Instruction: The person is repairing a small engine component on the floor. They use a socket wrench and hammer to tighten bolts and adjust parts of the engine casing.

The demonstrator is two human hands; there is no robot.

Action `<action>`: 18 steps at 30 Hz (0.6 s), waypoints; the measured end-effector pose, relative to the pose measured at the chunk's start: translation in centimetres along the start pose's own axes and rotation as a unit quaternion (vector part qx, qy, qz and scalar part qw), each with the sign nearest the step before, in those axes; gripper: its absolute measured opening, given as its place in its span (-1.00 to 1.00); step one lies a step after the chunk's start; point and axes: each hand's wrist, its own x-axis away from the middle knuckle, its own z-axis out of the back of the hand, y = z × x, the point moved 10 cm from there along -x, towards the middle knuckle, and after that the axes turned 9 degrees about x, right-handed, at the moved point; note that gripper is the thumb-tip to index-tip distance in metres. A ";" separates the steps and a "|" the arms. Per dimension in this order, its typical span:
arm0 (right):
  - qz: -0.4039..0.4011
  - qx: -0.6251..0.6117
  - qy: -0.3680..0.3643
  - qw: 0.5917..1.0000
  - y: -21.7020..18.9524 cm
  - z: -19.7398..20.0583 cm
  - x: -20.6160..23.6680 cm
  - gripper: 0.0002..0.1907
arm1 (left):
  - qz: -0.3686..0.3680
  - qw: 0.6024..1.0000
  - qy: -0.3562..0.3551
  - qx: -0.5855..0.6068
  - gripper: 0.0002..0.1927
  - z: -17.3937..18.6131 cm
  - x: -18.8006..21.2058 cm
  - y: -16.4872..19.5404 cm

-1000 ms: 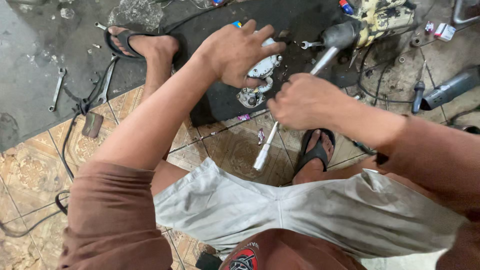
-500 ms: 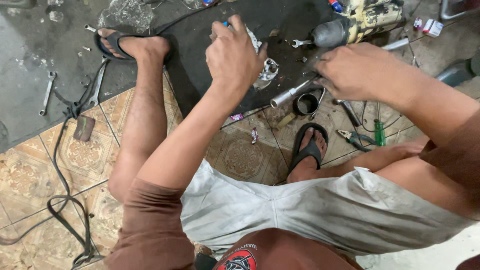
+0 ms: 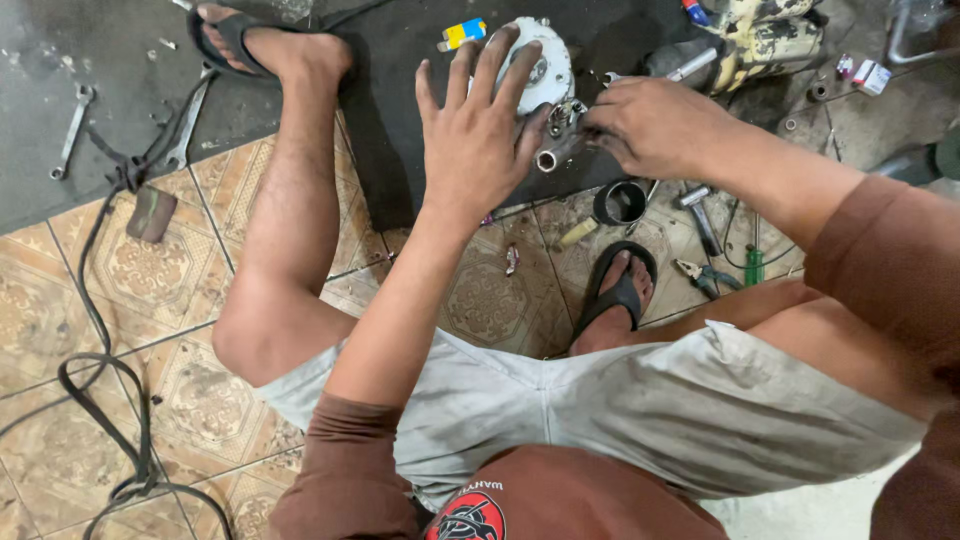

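Observation:
My left hand lies flat with spread fingers on a round white metal housing that rests on a dark mat. My right hand is closed around a metal socket tool whose tip meets the small metal parts at the housing's lower edge. My palm hides most of the housing. Both forearms reach out over my bent knees, and my sandalled feet rest on the floor either side.
Wrenches and a black cable lie on the left. A black ring, pliers, a green-handled screwdriver and a dirty yellow machine sit on the right. A small yellow and blue object lies near the housing.
The view has tilted down and closer. My right hand moved left, bringing the tool onto the housing's edge. My left hand stayed pressed on the housing.

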 end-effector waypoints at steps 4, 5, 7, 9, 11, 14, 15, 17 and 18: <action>0.062 0.082 0.004 0.995 -2.3 -0.4 -0.7 -0.71 | -0.012 1.000 0.013 0.012 -0.35 0.7 0.5 -0.9; 0.069 0.095 0.003 0.993 -2.6 -0.5 -0.6 -0.71 | -0.016 1.000 0.008 0.012 -0.34 0.8 0.8 -0.9; 0.079 0.116 -0.006 0.990 -2.8 -0.6 -0.3 -0.73 | -0.019 0.999 0.006 0.034 -0.34 1.1 1.7 -0.9; 0.077 0.106 -0.002 0.991 -2.6 -0.4 0.0 -0.69 | -0.016 0.997 0.020 0.076 -0.33 1.5 3.2 -0.8; 0.078 0.100 0.005 0.992 -2.4 -0.4 0.1 -0.66 | -0.005 0.993 0.062 0.096 -0.39 1.8 4.9 -0.5; 0.083 0.098 -0.003 0.992 -2.3 -0.9 0.0 -0.66 | 0.032 0.981 0.091 0.169 -0.52 0.6 7.7 0.0; 0.081 0.106 -0.013 0.991 -2.2 -1.2 -0.1 -0.68 | 0.059 0.977 0.081 0.190 -0.53 -0.4 8.3 0.0; 0.087 0.113 -0.028 0.989 -2.2 -1.7 -0.3 -0.70 | 0.116 0.964 0.056 0.232 -0.56 -2.6 9.3 -0.1; 0.093 0.115 -0.030 0.989 -2.3 -1.7 -0.4 -0.69 | 0.115 0.961 0.066 0.243 -0.53 -3.1 9.4 0.2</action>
